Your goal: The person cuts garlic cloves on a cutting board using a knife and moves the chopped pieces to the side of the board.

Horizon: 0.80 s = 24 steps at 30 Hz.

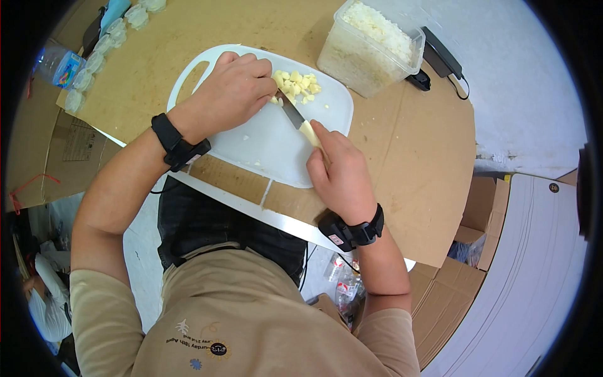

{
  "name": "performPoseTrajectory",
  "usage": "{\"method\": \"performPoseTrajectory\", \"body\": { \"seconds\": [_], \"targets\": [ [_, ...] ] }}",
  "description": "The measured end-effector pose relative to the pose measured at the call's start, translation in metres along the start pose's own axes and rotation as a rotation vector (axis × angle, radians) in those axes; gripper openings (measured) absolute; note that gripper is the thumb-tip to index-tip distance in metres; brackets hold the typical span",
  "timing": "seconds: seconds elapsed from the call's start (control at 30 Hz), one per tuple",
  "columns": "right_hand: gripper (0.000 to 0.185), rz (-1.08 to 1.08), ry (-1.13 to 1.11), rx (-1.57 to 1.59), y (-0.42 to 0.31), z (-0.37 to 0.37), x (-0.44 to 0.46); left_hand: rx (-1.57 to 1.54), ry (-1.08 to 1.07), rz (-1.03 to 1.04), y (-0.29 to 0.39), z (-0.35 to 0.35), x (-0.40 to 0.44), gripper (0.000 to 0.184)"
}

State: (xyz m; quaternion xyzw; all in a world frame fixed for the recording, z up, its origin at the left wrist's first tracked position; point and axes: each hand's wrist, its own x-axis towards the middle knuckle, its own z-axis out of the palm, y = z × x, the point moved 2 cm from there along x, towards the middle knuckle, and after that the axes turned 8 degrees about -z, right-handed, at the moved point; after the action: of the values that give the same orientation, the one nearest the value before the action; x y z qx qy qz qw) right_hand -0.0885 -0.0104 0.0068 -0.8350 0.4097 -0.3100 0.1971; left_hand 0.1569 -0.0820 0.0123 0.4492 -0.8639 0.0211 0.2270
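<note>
My right hand point(342, 166) grips a small knife by its cream handle point(308, 131). The steel blade point(291, 112) points up and left, its tip beside my left fingertips. My left hand point(237, 87) is closed, fingers curled down onto the white cutting board point(251, 147). A pale bit of garlic point(274, 100) shows at those fingertips; the rest of it is hidden by the fingers. Just beyond the blade lies a loose pile of chopped, pale yellow garlic point(298, 83). A few tiny scraps are scattered across the board.
A clear plastic tub of shredded white food point(370, 53) stands at the back right, near a black power adapter point(441, 53). Several small clear cups point(94, 61) line the left edge by a plastic bottle point(63, 68). Cardboard point(414, 157) covers the table.
</note>
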Motion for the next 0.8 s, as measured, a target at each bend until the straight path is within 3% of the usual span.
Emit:
{"method": "performPoseTrajectory", "body": {
  "seconds": [0.33,0.8],
  "targets": [
    [0.045,0.021,-0.092,-0.067,-0.0045,0.0059,-0.0016,0.006,-0.023,0.018,0.0004,-0.0004,-0.0011,0.008],
    [0.042,0.021,0.001,0.016,-0.0027,-0.0014,-0.0002,0.024,-0.024,0.004,0.0004,0.0012,-0.0008,0.008]
  ]
}}
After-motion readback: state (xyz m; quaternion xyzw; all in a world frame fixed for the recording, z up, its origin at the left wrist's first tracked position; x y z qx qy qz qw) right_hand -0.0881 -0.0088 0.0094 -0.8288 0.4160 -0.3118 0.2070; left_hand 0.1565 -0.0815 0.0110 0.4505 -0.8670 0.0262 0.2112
